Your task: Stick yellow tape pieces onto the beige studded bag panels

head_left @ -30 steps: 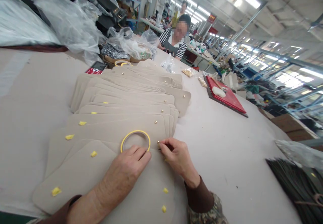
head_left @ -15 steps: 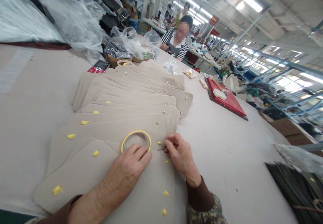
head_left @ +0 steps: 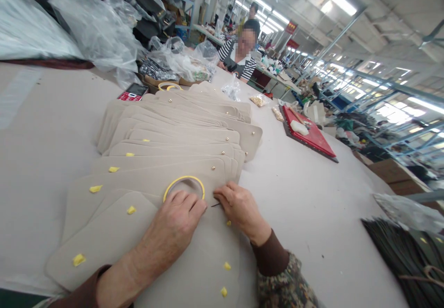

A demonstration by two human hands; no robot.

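Beige flat panels (head_left: 180, 148) lie fanned in overlapping rows, some with small metal studs and several with yellow tape pieces (head_left: 78, 259). My left hand (head_left: 182, 218) is closed on a yellow tape roll (head_left: 184, 179), which stands out beyond its fingers above the panels. My right hand (head_left: 236, 206) is pinched at the right edge of the panels, close to my left fingertips. A thin dark pointed tool (head_left: 215, 205) sticks out from under its fingers. The yellow bit seen near those fingertips before is hidden.
A red board (head_left: 307, 134) with a white lump lies at the right. Small bags of gold parts (head_left: 258, 100), a phone (head_left: 133, 92) and plastic bags (head_left: 93, 30) lie farther back. Dark strips (head_left: 398, 261) lie at lower right. A person (head_left: 239, 53) sits across the table.
My right hand has moved left, over the spot with the yellow bit, nearer my left hand. The left fingers have drawn together on the tape roll. The whole view has shifted slightly.
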